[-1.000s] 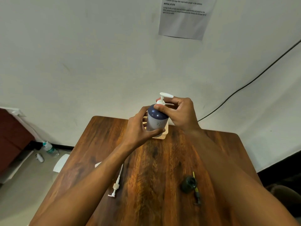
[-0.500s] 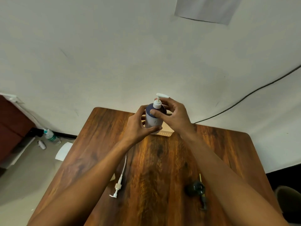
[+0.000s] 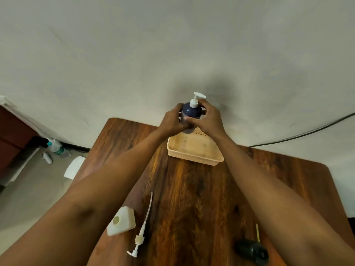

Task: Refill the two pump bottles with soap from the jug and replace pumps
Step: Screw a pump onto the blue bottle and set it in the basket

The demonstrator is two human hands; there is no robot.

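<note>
A pump bottle point(image 3: 190, 111) with a dark blue shoulder and a white pump point(image 3: 196, 100) on top is held upright over the far end of a beige basket point(image 3: 194, 158). My left hand point(image 3: 173, 121) and my right hand point(image 3: 209, 120) both wrap around its body. A white jug point(image 3: 121, 221) with its round mouth uncapped stands near the table's front left. Beside it lies a loose white pump point(image 3: 139, 239) with its long tube pointing away from me. A dark bottle point(image 3: 251, 250) lies on its side at the front right.
The wooden table point(image 3: 192, 198) stands against a pale wall. A thin yellow stick point(image 3: 257, 232) lies by the dark bottle. On the floor to the left are a water bottle point(image 3: 57, 148) and a white sheet point(image 3: 74, 167). A black cable point(image 3: 299, 134) runs along the wall at right.
My right hand has dropped from the pump collar to the bottle's body. The view has tilted down, which brings the basket and the jug into sight.
</note>
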